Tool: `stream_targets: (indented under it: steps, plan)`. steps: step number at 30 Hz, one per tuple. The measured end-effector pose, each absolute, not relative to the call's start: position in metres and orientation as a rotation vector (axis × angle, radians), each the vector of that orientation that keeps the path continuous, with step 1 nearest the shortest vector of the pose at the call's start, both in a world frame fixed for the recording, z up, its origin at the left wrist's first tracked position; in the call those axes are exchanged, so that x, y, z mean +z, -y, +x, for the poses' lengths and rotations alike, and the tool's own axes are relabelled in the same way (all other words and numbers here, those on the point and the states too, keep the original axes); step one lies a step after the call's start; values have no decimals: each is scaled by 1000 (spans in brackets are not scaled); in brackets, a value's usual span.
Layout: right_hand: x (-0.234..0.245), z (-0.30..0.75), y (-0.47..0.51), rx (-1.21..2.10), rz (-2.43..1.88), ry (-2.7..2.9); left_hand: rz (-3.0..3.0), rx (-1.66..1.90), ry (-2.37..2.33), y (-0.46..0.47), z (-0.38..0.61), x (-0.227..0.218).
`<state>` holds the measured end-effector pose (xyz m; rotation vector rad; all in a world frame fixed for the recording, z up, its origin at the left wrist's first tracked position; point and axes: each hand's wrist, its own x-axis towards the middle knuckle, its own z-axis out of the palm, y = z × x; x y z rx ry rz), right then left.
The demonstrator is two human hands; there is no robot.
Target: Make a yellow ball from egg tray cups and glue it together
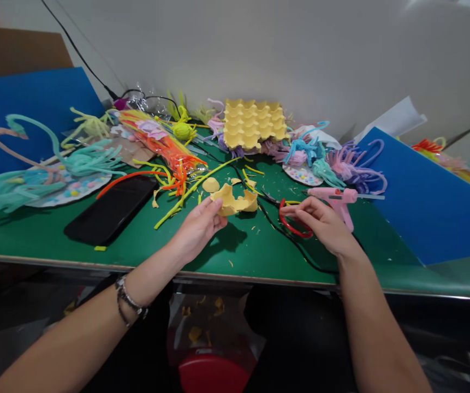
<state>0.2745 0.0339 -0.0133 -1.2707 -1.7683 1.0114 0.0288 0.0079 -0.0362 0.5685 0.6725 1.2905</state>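
My left hand [200, 229] pinches a torn piece of yellow egg carton [232, 202] above the green table. To the right, my right hand [328, 224] has its fingers closed at the red handles of a pair of scissors [283, 218], whose blades point to the upper left. A small cut-out carton cup [210, 184] lies just behind the piece in my left hand, with scraps around it. Beside my right hand lies a pink glue gun [341, 203] with a clear stick in its back end.
A larger yellow egg tray [255, 124] stands at the back among pipe-cleaner figures. A black phone [112, 210] lies at left, near orange and yellow pipe cleaners [165, 142]. Blue boards [431, 202] flank both sides. A black cable [292, 245] crosses the green tabletop [243, 262].
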Motion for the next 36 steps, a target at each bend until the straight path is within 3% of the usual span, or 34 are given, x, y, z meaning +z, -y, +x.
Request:
stream_targets:
  steps: [11,20,28,36]
  plan:
    - [-11,271,-33,1103,-1350,1860,603,1267,-710,-9,29,-38]
    - [-8,267,-22,333,-1664,2422,1070,1320,-1089,-16,24,-42]
    - [4,246,-11,81,-2286,2366,1925,1157,-1576,-17,18,-54]
    - [-3,246,-24,17,-2220,2262,2033,1389,-1764,-12,26,-55]
